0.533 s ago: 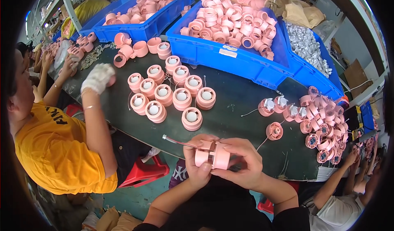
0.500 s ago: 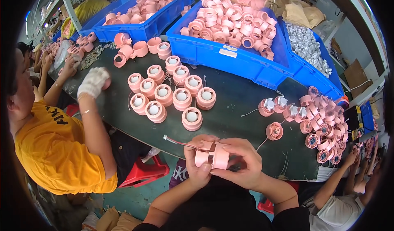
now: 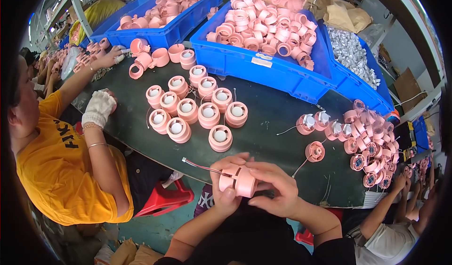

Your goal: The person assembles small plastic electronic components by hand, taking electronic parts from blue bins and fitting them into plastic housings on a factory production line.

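Head view: fitting a wired pink part by hand.
At six o'clock, left hand (image 3: 226, 189) and right hand (image 3: 278, 189) both close around the pink housing (image 3: 241, 180), wire (image 3: 202, 166) trailing toward nine o'clock; seating looks underway, needing steady thumb pressure next.

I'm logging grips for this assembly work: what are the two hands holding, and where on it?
Both the left hand and right hand hold one round pink plastic housing by its sides; a thin wire trails left.
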